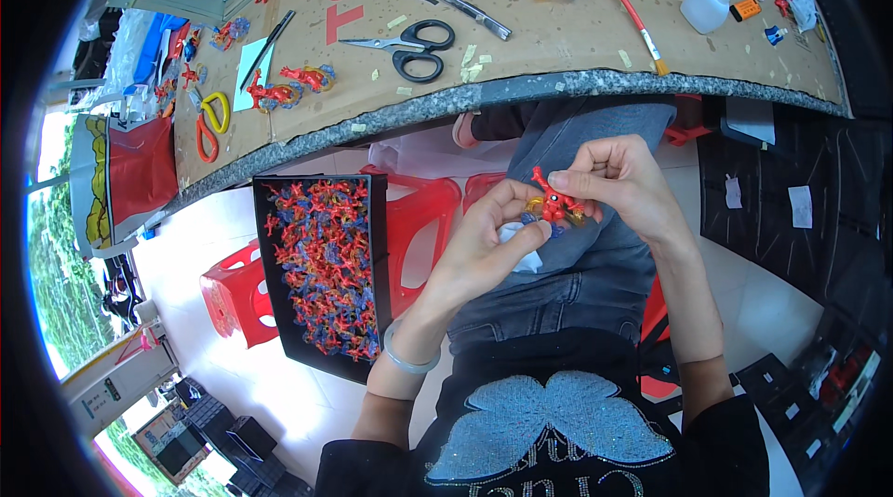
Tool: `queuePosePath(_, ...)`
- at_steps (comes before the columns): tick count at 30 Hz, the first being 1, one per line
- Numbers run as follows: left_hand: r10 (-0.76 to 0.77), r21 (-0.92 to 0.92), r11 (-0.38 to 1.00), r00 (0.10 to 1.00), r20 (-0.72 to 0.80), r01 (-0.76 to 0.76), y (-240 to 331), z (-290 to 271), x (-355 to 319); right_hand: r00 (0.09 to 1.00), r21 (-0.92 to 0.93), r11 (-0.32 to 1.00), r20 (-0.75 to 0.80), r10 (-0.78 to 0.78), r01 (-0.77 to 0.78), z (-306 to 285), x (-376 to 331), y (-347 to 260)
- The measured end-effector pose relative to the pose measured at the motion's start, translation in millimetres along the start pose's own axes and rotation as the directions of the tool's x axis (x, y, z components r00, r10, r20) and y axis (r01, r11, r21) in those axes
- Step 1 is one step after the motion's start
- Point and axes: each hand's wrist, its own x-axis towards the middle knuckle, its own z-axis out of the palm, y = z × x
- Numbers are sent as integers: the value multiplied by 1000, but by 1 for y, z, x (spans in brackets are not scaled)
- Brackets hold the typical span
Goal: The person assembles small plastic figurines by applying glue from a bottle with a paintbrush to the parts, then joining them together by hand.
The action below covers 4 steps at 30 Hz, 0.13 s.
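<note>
A small red toy figure (556, 203) with clear yellow and blue parts is held between my two hands above my lap. My left hand (495, 241) pinches its lower left side with thumb and fingers, and a piece of white cloth or tissue (523, 250) shows under that hand. Thumb and curled fingers of my right hand (619, 182) press on the figure's upper right side. To the left, a black tray (374, 264) is filled with many similar red, blue and yellow figures (326, 264).
On the cardboard-covered table (307, 115) lie black-handled scissors (419, 50), a cutter knife (470, 11), a red brush (633, 8), a white bottle (707, 9) and more figures (293, 86). Red stools (233, 297) stand beside the tray. Black trays (763, 208) are at the right.
</note>
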Motion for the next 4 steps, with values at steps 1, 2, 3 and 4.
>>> queuePosePath(1, -1, 1, 1000, 1000, 2, 1, 0, 0, 0, 1000, 1, 1000, -2, 0, 0, 1, 1, 0)
queuePosePath(2, -14, 9, 1000, 1000, 16, 14, 0, 0, 1, 1000, -30, 1000, -12, -5, 5, 1, 1, 1)
queuePosePath(3, -26, 19, 999, 999, 30, 26, 1, -1, 1, 1000, -60, 998, -22, -10, 9, 1, 2, 2)
queuePosePath(4, -28, 19, 999, 999, 31, 27, 1, -1, 1, 1000, -71, 997, 0, -6, 6, 1, 2, 0)
